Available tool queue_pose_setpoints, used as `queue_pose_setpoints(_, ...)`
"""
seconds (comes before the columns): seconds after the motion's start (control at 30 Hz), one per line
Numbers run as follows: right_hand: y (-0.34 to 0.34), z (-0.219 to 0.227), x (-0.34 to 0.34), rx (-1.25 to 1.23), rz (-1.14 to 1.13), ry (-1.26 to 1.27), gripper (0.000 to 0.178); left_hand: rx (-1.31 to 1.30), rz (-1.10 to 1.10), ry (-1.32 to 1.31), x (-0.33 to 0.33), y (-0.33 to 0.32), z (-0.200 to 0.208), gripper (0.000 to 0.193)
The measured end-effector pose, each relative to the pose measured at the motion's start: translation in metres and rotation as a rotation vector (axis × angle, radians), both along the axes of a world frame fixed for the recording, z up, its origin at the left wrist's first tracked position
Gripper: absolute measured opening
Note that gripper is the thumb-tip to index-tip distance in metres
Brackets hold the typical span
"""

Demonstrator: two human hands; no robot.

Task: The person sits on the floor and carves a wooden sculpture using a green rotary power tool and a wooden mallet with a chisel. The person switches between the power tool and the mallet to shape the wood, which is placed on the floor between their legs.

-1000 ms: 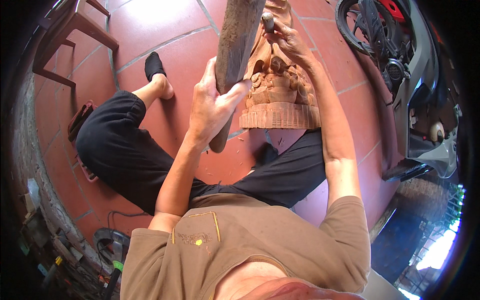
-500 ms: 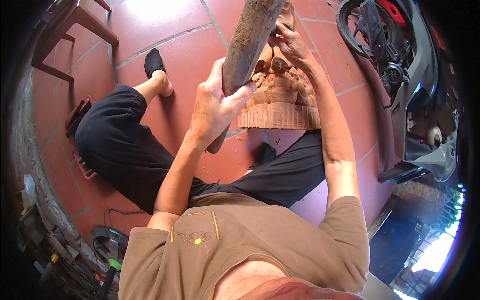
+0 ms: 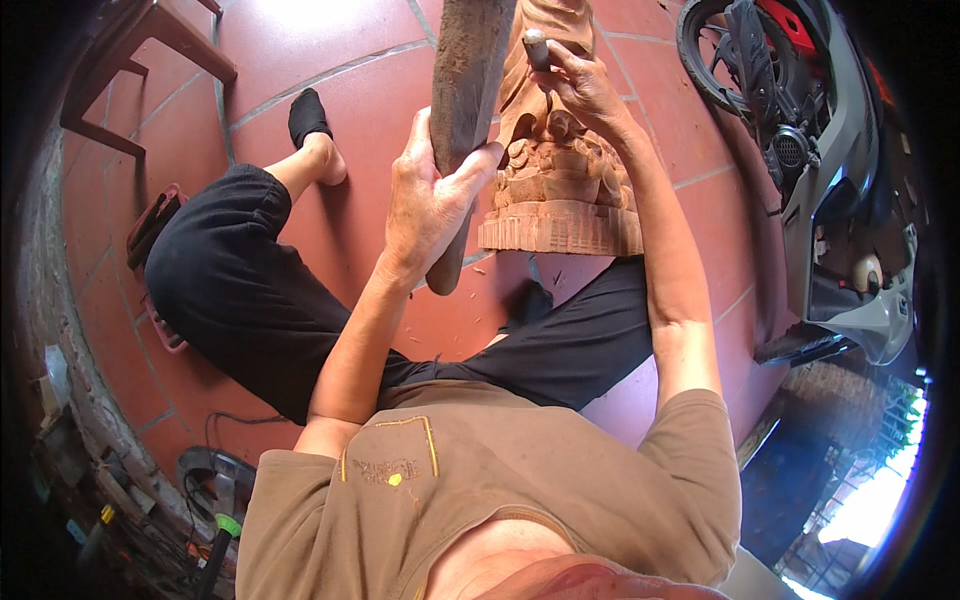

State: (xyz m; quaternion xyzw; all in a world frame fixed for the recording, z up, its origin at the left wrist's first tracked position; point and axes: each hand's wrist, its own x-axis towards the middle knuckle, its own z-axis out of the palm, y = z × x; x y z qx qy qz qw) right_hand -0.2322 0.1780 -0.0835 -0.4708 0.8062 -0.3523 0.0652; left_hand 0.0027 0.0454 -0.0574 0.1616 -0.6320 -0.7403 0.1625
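My left hand [image 3: 425, 195] is wrapped round a long, worn wooden mallet [image 3: 462, 95], held upright left of the carving; its narrower end points down towards me. My right hand [image 3: 585, 90] pinches a chisel [image 3: 537, 50], of which only the dark, round butt end shows; its blade is hidden. Beyond my legs stands a reddish-brown carved wooden statue [image 3: 560, 180] with flowing folds above, rounded petal-like shapes lower down, and a ridged base [image 3: 560, 232]. My right hand is against or just in front of the upper part; contact cannot be made out.
Red floor tiles [image 3: 380, 110] with scattered wood chips lie around the statue. A brown chair [image 3: 170, 60] stands at the far left, a motorbike [image 3: 830, 200] at the right. A power tool with a green collar [image 3: 228, 525] and cord lies at the lower left, near assorted hand tools.
The mallet has swung left and steeper, away from the chisel. The chisel's butt end and more of the statue's upper folds have come into view. My right hand has shifted slightly.
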Motion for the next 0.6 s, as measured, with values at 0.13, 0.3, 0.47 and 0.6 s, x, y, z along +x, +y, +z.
queue_pose_setpoints(0.13,0.001,-0.001,0.001,0.051,-0.034,-0.032,0.027,-0.051,-0.125,-0.136,0.000,-0.009,-0.009,0.040)
queue_pose_setpoints(0.3,0.010,-0.019,-0.019,-0.009,0.018,-0.151,0.037,-0.059,-0.154,-0.085,0.003,-0.007,-0.016,0.045)
queue_pose_setpoints(0.47,0.012,-0.023,-0.013,0.037,0.005,-0.017,0.035,-0.005,-0.128,-0.037,0.007,-0.007,-0.003,0.042)
queue_pose_setpoints(0.6,0.009,-0.021,-0.007,-0.006,0.009,0.008,0.033,0.010,-0.138,-0.035,0.009,-0.008,0.003,0.040)
